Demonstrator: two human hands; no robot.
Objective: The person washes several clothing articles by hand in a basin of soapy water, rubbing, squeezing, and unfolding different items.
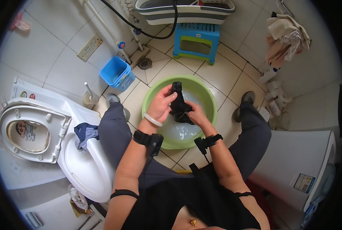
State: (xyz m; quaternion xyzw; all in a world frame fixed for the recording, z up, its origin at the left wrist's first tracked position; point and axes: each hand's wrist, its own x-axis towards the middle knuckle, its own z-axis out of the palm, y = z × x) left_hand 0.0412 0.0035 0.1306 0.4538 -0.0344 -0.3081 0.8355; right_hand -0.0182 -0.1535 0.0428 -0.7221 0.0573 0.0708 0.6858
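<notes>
A wet black cloth item [179, 100], perhaps a sock, is held up over a green plastic basin [208, 92] on the floor between my feet. My left hand [160, 107], with a white bangle at its wrist, grips the upper part of the cloth, thumb across its front. Lower down, my right hand [197, 114] pinches the cloth's right side. More black fabric [183, 118] hangs below, close to the cloudy, sudsy water [176, 133]. Whether it is the same piece I cannot tell. Both forearms wear black strapped devices.
Ahead stands a blue-green stool [198, 31] beside a collapsible tub [185, 13]. A blue bucket [117, 73] and a toilet brush holder [91, 97] are at left, near the toilet [87, 169] with cloth on its rim. Bottles [274, 107] line the right wall; a white appliance [294, 161] stands nearer.
</notes>
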